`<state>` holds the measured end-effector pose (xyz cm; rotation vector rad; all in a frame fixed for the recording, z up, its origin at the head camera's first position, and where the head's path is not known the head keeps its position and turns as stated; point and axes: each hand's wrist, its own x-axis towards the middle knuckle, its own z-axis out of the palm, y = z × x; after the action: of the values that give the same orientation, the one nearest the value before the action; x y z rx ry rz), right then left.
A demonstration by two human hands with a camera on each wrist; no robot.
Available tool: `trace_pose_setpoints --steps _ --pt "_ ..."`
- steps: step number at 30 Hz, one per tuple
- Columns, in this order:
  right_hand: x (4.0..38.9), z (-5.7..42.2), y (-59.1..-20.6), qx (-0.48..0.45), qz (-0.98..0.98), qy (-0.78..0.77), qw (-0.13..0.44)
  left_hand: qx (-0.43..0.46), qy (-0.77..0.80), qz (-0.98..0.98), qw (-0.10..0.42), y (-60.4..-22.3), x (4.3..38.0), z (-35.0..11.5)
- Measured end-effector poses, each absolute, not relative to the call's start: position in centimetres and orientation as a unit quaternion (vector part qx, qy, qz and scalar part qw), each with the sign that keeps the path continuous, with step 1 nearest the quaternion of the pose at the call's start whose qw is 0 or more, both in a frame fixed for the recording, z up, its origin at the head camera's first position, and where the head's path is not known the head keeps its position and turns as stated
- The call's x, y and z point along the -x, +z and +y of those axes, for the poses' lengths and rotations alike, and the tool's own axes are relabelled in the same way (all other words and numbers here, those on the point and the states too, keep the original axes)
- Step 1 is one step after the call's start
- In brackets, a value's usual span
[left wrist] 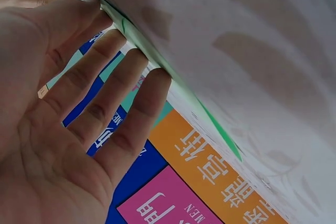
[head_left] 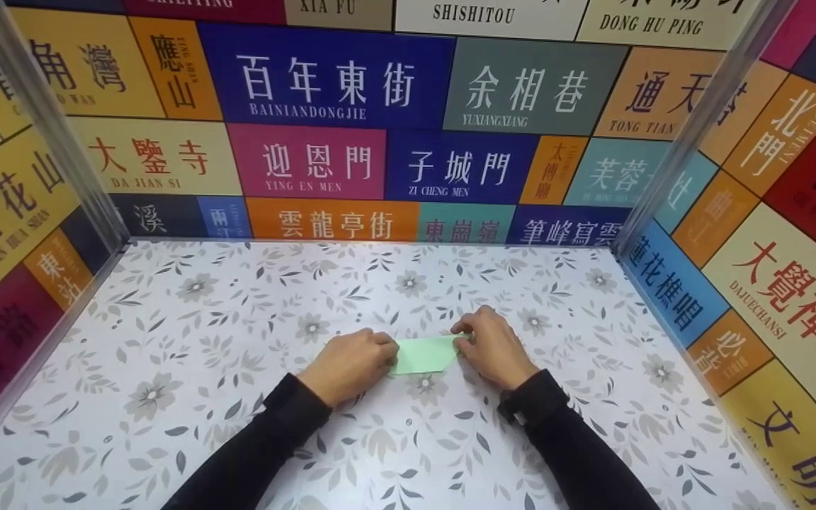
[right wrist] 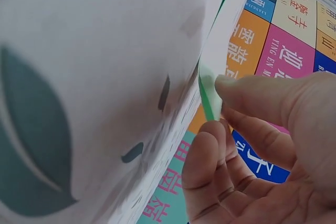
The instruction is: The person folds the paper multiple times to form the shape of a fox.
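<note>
A light green piece of folded paper (head_left: pixel 422 355) lies on the patterned table in front of me, its lower right corner slanted. At its left end is my left hand (head_left: pixel 348 363). The left wrist view shows the fingers (left wrist: pixel 134 95) of that hand fairly straight, their tips resting on the paper (left wrist: pixel 212 119). My right hand (head_left: pixel 499 348) pinches the paper's right end. In the right wrist view, thumb and index finger close on its green edge (right wrist: pixel 210 95), the other fingers (right wrist: pixel 223 182) curled below.
White tabletop (head_left: pixel 238 439) with grey flowers and leaves spreads around the hands. Behind it stands a wall (head_left: pixel 337 78) of coloured panels with Chinese lettering, and similar panels line both sides. Clear corner posts (head_left: pixel 691 134) rise at the back corners.
</note>
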<state>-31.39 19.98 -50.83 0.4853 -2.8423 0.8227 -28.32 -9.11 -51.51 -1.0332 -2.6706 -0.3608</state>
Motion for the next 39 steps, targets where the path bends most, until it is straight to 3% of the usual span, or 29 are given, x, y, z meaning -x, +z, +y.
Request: trace_pose_setpoints --steps 15,24,39 --pt "30.9 19.9 -49.4 -0.173 -0.939 0.283 0.093 0.358 -0.138 -0.917 0.109 -51.5 28.4 -9.4" --pt "30.0 19.2 -48.3 -0.195 -0.932 0.29 0.093 0.357 -0.127 -0.915 0.136 -51.5 28.1 -9.0" --pt "28.4 17.8 -48.2 -0.246 -0.918 0.307 0.051 0.356 -0.126 -0.918 0.124 -51.3 28.3 -9.0"
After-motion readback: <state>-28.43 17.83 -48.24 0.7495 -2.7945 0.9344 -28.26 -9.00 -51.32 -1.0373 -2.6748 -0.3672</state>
